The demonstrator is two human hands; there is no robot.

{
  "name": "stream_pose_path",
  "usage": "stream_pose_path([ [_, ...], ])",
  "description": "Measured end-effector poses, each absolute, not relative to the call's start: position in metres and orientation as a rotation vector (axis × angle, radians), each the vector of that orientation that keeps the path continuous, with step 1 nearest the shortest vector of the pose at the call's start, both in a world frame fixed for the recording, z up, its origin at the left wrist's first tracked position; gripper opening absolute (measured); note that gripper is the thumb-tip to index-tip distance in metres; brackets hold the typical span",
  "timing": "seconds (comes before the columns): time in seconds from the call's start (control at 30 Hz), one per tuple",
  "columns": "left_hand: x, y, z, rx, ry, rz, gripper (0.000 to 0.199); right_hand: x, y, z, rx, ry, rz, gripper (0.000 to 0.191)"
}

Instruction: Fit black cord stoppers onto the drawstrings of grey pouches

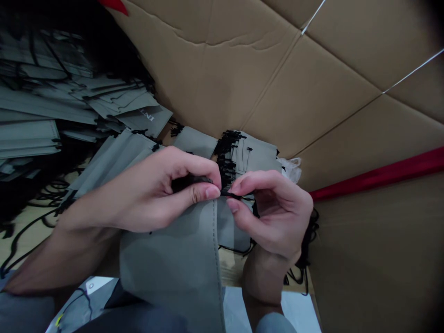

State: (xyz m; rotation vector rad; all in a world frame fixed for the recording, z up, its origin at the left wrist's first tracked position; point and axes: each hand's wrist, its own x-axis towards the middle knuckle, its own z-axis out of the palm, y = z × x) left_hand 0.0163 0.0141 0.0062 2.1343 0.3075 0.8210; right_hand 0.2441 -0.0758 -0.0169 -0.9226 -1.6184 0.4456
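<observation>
A grey fabric pouch with a stitched right edge hangs below my hands. My left hand pinches its upper corner between thumb and forefinger. From that corner a short stretch of black cord runs to my right hand, whose thumb and forefinger are closed on it. The fingertips of both hands are almost touching. My fingers cover most of the pouch's top edge and part of the cord.
Behind my hands lies a stack of grey pouches with black cord ends. More pouches are piled high at the left. Cardboard walls rise at the back and right, with a red strip across the right one. Crumpled clear plastic sits beside the stack.
</observation>
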Motion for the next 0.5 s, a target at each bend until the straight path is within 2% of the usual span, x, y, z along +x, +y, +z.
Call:
stream_pose_path([
  [0.13,0.015,0.016,0.004,2.122,0.201,0.809,0.024,0.242,-0.073,-0.02,-0.901,-1.537,0.523,0.025],
  [0.27,0.012,0.014,0.004,2.009,0.069,0.762,0.019,0.243,-0.067,-0.03,-0.672,-1.504,0.67,0.024],
  [0.4,0.013,0.01,0.004,1.919,-0.01,0.752,0.02,0.237,-0.057,-0.033,-0.469,-1.475,0.815,0.014],
  [0.5,0.013,0.009,0.002,1.873,-0.026,0.751,0.018,0.231,-0.051,-0.03,-0.397,-1.448,0.87,0.021],
])
